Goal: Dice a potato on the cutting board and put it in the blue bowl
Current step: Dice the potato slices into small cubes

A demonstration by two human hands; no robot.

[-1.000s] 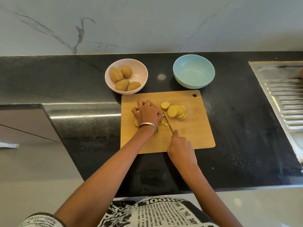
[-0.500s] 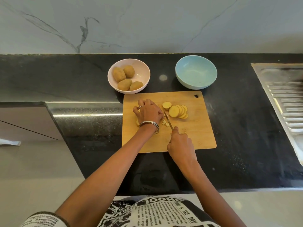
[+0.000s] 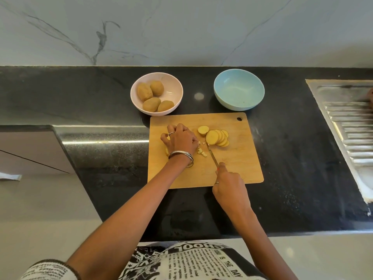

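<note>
A wooden cutting board [image 3: 238, 166] lies on the black counter. My left hand [image 3: 180, 139] curls over potato slices at the board's left and holds them down; most of that potato is hidden under it. My right hand [image 3: 229, 186] grips a knife [image 3: 212, 155] whose blade points toward the left fingertips. Small diced bits [image 3: 201, 152] lie between blade and left hand. A fan of round potato slices [image 3: 217, 136] sits to the right of the blade. The blue bowl [image 3: 239, 91] stands empty behind the board.
A pink bowl [image 3: 173, 87] with several whole potatoes [image 3: 151, 98] stands behind the board's left corner. A steel sink drainboard [image 3: 351, 134] runs along the right. The counter's front edge is just under my forearms; a lower ledge steps down at the left.
The knife blade has shifted slightly away from my left fingertips, and a few more diced bits lie beside it. My left hand stays on the slices.
</note>
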